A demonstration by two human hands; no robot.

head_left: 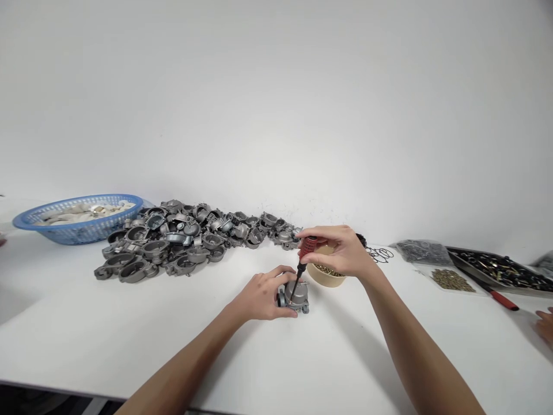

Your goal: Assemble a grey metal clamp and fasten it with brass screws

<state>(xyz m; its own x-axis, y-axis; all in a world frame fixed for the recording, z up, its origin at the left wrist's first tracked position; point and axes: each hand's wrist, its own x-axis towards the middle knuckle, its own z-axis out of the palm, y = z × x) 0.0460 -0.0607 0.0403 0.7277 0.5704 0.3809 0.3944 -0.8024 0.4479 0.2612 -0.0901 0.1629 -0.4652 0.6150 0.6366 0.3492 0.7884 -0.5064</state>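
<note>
On the white table, my left hand (264, 297) grips a small grey metal carburetor-like housing (297, 294) from its left side, thumb in front and fingers behind. Above it, my right hand (341, 251) holds a screwdriver (307, 248) by its red and black handle. The shaft slants down, and its tip meets the housing near a small brass-coloured spot that looks like a screw head. Just behind my right hand stands a round cream tub (328, 279) with many small brass-coloured screws, partly hidden by the hand.
A heap of grey metal housings (173, 239) spreads along the wall. At left is a blue basket (86, 230) of pale parts. Black rings (380, 253), a bag of brass pieces (453, 280), a tray of black parts (501, 268) and another person's hand (545, 327) are at right.
</note>
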